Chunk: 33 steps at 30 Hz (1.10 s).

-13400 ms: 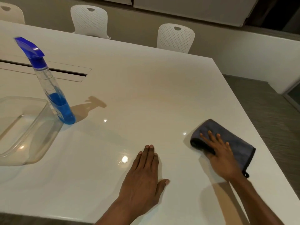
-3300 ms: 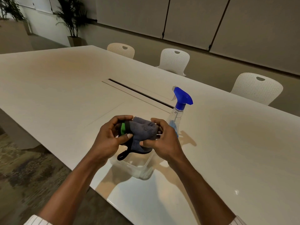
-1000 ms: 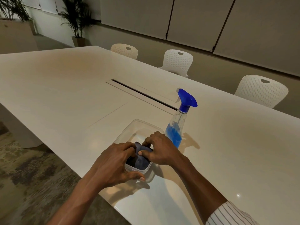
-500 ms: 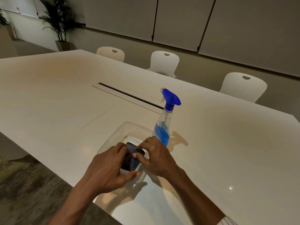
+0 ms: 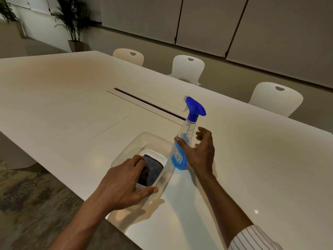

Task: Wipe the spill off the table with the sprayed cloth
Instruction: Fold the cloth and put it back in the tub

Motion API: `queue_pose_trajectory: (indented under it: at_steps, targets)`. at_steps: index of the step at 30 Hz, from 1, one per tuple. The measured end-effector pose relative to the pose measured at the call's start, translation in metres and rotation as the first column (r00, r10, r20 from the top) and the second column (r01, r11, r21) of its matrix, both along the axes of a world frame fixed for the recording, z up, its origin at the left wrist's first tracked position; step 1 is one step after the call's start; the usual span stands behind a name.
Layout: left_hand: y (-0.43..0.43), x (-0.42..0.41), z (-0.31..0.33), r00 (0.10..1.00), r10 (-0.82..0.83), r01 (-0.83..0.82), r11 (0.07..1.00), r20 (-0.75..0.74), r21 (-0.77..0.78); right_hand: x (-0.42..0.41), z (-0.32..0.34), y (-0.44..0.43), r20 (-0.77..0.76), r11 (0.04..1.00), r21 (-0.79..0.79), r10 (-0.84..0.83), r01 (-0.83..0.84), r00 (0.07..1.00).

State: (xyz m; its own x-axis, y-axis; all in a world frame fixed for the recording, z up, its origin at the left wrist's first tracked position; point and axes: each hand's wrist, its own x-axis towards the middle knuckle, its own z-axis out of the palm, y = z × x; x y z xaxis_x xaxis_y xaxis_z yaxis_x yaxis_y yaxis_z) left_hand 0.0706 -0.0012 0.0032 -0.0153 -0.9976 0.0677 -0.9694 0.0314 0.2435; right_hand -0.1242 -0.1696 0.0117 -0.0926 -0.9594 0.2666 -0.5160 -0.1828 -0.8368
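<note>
My left hand (image 5: pixel 126 179) rests on the near end of the clear plastic tub (image 5: pixel 144 150), fingers curled down onto the dark cloth (image 5: pixel 153 170) that lies folded inside it, thumb hooked over the near rim; I press on the cloth more than grip it. My right hand (image 5: pixel 200 150) is spread wide, thumb and fingers apart around the spray bottle (image 5: pixel 182 147), thumb against its front, not closed on it. The bottle stands upright just beside the tub's right wall, holding blue liquid in its lower part. Judging from this, the wiping itself looks done or not called for right now: I can see no wet patch or spill on the glossy tabletop (image 5: pixel 252 168), only lamp glints, and the cloth is put away in the tub. What seems left is dealing with the bottle. Nothing blocks my reach; the long cable slot (image 5: pixel 147 103) lies well beyond, and the white chairs (image 5: pixel 187 69) stand along the far edge, with potted plants (image 5: pixel 75 20) against the back wall.
</note>
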Motion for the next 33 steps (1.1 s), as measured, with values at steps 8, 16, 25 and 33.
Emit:
queue_pose_trajectory:
  at_steps: [8, 16, 25, 33]
  targets:
    - [0.001, 0.001, -0.003, 1.0, -0.013, 0.013, 1.0, -0.022, -0.027, 0.004, 0.0, -0.007, -0.134, 0.998, -0.055, 0.033, -0.041, 0.99]
    - [0.001, 0.003, -0.003, 1.0, -0.007, 0.007, 0.998, -0.001, -0.057, -0.006, 0.027, -0.01, -0.144, 0.969, -0.241, 0.015, -0.049, 0.989]
    - [0.001, 0.002, -0.001, 0.998, 0.001, 0.0, 1.0, 0.056, -0.009, 0.022, 0.09, -0.021, -0.149, 0.889, -0.365, 0.238, -0.277, 0.96]
    - [0.006, -0.002, 0.0, 0.999, -0.001, 0.004, 0.999, 0.054, -0.044, 0.052, 0.054, -0.017, -0.167, 0.884, -0.175, 0.407, -0.433, 0.898]
